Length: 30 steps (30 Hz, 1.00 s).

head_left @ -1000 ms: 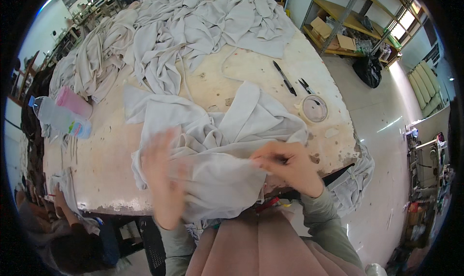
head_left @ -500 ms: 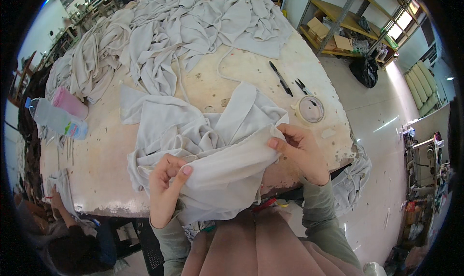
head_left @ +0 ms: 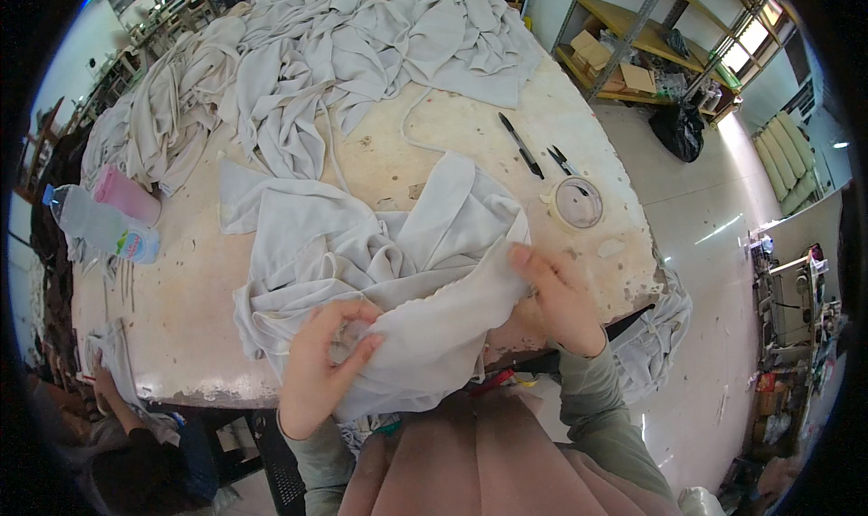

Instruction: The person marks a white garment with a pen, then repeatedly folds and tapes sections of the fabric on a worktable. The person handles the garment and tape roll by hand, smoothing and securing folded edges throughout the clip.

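A piece of light grey cloth [head_left: 434, 335] lies gathered at the table's near edge, its lower part hanging over. At its left end is my left hand [head_left: 321, 367], thumb and fingertips parted around the cloth's edge, with a gap between them. My right hand [head_left: 565, 299] grips the right end, thumb on top and the other fingers hidden beneath; it is slightly blurred. Between the hands runs a long folded edge. The rest of the piece spreads in loose folds behind it, with a thin grey strip [head_left: 416, 127] near its top.
A heap of similar grey cloth [head_left: 380, 46] covers the table's far side. To the right lie a black pen [head_left: 521, 145], small snips [head_left: 562, 161] and a tape roll [head_left: 576, 203]. A water bottle [head_left: 99, 222] and pink cup [head_left: 127, 195] are left. Another person's hand [head_left: 107, 385] shows lower left.
My left hand has loosened its pinch and shifted right, its thumb and fingers now apart. The right hand has turned, its thumb higher on the cloth. The folded edge now slants more.
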Each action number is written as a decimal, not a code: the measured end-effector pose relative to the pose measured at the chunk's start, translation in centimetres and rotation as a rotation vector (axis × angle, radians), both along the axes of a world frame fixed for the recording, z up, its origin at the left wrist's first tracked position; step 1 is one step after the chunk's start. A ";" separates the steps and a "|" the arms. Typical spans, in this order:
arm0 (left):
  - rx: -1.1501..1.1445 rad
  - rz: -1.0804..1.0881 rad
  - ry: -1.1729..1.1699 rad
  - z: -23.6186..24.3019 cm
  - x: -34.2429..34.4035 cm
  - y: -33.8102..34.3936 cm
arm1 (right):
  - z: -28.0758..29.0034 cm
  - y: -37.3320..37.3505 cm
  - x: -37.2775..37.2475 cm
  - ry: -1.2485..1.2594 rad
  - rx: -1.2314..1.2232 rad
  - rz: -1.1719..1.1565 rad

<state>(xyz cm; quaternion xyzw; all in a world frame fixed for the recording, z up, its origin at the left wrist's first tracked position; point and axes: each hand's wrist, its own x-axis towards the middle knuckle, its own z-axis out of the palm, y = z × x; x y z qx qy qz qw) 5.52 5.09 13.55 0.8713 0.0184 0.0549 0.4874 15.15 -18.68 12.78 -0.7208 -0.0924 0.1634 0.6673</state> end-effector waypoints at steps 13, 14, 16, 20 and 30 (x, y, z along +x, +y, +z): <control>0.353 0.075 -0.685 -0.4 1.1 -2.5 | -0.2 2.2 -0.8 -1.254 -0.461 0.188; 0.390 0.113 -0.736 -0.5 0.8 -2.3 | -0.5 2.1 -0.6 -1.271 -0.459 0.154; 0.418 0.167 -0.781 -0.8 0.1 -2.0 | -1.1 1.9 -0.1 -1.237 -0.413 0.088; 0.521 0.256 -0.881 -1.0 -0.7 -1.0 | -2.2 1.3 0.9 -1.245 -0.323 -0.040; 0.505 0.441 -0.994 -2.2 -1.7 1.6 | -1.6 0.1 1.5 -1.295 -0.173 0.262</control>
